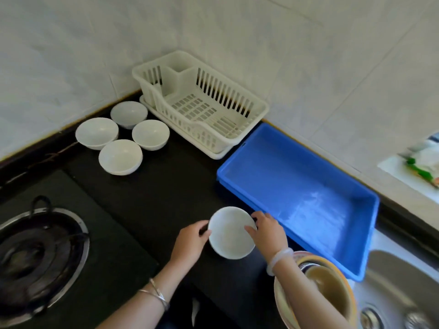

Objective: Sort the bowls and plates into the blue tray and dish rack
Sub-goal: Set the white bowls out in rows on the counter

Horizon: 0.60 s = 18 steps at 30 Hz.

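Holding: white bowl [231, 233] gripped at opposite rims; left hand [192, 241] curled round the left rim, right hand [266, 231] with thumb hooked over the right rim.
Bowl position: toward the front edge of the counter [166, 186], just beside the left wall of the blue tray [297, 176]; lifted or resting, cannot tell.
Other bowls: four white bowls [120, 156] clustered near the back-left edge, upright, just beside the dish rack [206, 136].
Rack and tray: rack in the back corner, tray along the right edge; no dishes visible in either, so sorting judged barely begun.
Stacked dishes: coloured stack [327, 281] at the front-right corner, beside the sink [403, 269], directly under the right forearm.
Risk, forearm: likely to brush the stack on any swing toward the tray; possible tipping toward the sink.
Risk, grip: rim-only hold on smooth ware; slip probable if wet or if one hand released early.
Risk, tray wall: clipped bowl base if carried across too low.
Risk, sorting: bowl destination not fixed by the task wording; wrong container possible.
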{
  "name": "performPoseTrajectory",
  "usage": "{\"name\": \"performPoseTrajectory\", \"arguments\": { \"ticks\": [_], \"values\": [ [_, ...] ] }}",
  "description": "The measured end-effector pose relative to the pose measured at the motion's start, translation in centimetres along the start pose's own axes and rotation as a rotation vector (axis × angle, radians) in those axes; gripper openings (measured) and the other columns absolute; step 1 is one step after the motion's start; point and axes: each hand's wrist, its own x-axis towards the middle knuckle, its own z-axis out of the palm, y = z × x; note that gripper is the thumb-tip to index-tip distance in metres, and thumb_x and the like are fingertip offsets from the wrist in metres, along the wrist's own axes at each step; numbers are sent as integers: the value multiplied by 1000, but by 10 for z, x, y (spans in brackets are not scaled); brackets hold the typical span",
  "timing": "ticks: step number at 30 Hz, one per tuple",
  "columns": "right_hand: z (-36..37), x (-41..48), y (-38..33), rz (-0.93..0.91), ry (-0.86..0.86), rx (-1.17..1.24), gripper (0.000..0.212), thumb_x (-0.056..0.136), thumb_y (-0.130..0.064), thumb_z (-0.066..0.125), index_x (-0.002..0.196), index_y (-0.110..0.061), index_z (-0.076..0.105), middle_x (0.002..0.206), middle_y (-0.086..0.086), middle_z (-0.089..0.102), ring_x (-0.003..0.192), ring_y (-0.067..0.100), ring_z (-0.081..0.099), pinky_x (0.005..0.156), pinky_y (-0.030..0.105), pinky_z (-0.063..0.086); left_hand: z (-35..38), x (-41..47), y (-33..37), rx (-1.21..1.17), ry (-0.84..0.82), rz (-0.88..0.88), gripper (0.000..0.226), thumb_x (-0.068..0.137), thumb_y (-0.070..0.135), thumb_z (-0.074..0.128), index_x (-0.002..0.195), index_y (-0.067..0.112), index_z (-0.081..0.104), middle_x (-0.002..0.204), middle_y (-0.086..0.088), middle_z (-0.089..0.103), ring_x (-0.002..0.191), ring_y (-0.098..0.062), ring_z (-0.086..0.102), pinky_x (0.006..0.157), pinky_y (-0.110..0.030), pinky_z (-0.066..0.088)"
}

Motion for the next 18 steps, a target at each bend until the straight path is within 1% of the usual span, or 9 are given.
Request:
{"name": "performPoseTrajectory", "arguments": {
  "ticks": [2,5,7,9,10,12,15,18],
  "values": [
    [2,-3,2,15,22,21,29,88,-34,59,112,-18,55,106,3,61,90,22,59,66,29,40,4,-2,-1,-21,8,-20,41,91,26,55,131,18,52,130,-3,59,117,-17,57,94,-27,43],
    [3,-4,1,38,48,19,22,87,-28,61,100,-13,53,98,5,62,74,20,50,61,28,36,7,-3,-2,-61,-1,-49,42,91,26,55,132,19,50,127,-5,60,116,-18,57,89,-25,42],
    [2,-3,1,57,36,16,19,88,-23,59,98,-9,52,95,8,63,71,21,48,60,28,37,9,-4,-4,-109,-27,-77,43,91,26,55,134,21,48,125,-5,61,111,-19,59,87,-25,44],
    [0,-3,0,65,24,34,14,90,-18,53,97,-6,50,91,12,62,71,24,48,60,29,39,12,-5,-7,-228,-55,-122,45,91,24,55,136,21,45,121,-6,62,103,-17,62,90,-31,50],
    [-1,-3,0,60,22,39,10,91,-15,50,96,-6,47,88,13,59,70,26,48,60,30,39,14,-6,-9,-312,-68,-145,46,92,22,55,137,21,44,119,-6,62,99,-16,63,90,-33,52],
    [-3,-3,1,39,19,42,4,91,-11,45,94,-9,42,83,13,56,69,27,46,59,30,38,15,-9,-10,-451,-85,-164,47,92,19,54,138,22,42,114,-4,61,97,-14,62,80,-27,55],
    [-5,-3,4,24,1,66,5,92,-10,41,97,-11,43,85,15,57,70,28,46,60,30,39,16,-10,-9,-550,-108,-173,50,93,16,52,140,25,38,122,-8,58,104,-18,61,67,-18,54],
    [-5,-5,10,40,7,159,20,90,-10,41,107,-10,52,90,15,62,73,28,51,60,29,39,16,-9,-7,-629,-146,-219,50,93,18,51,141,27,37,124,-5,56,94,-12,62,61,-17,54]
  ]
}}
